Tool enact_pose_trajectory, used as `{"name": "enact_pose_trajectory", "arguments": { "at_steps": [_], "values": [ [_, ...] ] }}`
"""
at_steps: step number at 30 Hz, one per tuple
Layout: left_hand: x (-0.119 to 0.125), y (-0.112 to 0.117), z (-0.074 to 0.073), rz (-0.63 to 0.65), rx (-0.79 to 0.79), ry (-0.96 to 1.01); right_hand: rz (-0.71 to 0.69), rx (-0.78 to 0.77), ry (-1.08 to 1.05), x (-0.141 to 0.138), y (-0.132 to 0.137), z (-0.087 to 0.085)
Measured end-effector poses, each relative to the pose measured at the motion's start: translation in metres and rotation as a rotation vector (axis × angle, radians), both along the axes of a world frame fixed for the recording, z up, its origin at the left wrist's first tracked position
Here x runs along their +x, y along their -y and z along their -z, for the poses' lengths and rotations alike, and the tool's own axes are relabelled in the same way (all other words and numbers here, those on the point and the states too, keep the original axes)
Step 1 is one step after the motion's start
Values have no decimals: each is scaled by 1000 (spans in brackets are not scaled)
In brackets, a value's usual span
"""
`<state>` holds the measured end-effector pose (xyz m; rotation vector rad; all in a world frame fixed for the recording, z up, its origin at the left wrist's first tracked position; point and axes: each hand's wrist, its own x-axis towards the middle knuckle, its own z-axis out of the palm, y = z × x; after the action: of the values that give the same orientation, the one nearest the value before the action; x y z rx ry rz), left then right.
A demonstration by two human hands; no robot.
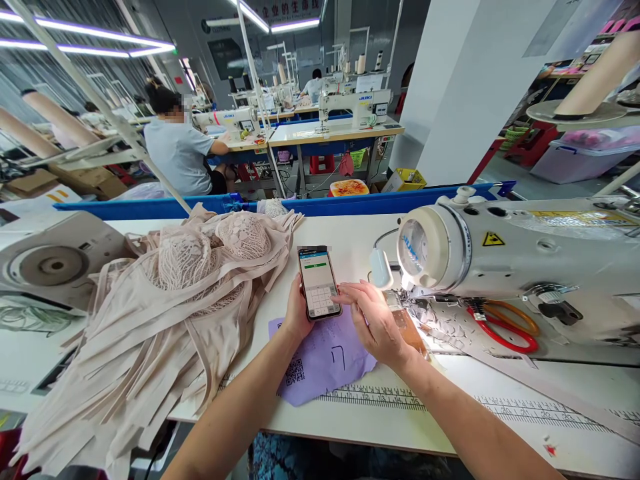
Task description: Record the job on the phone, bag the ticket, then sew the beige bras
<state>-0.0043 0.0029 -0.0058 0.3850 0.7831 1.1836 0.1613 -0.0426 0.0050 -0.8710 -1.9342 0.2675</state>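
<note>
My left hand (296, 315) grips a smartphone (319, 283) from its left side and holds it upright above the table. The lit screen shows a number keypad. My right hand (373, 320) is beside the phone, fingers stretched out, with a fingertip touching the screen's lower right. Under both hands lies a purple paper slip (325, 363) with a QR code and a handwritten mark.
A heap of beige lace bras with long straps (165, 307) covers the table's left. A white sewing machine (515, 260) stands at right, red-handled scissors (503, 328) on its bed. A printed ruler (380, 399) runs along the table's front. A person sits sewing beyond the blue divider (350, 202).
</note>
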Motion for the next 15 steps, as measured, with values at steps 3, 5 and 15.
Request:
{"name": "enact_pose_trajectory", "arguments": {
  "at_steps": [3, 5, 15],
  "values": [
    [2, 2, -4, -26, 9, -29, 2, -1, -8, -1, 0, -1],
    [3, 2, -3, -31, 5, -45, -1, -4, -7, -2, 0, -1],
    [3, 4, -3, -13, 40, -37, -10, -19, -1, -5, 0, 2]
  ]
}}
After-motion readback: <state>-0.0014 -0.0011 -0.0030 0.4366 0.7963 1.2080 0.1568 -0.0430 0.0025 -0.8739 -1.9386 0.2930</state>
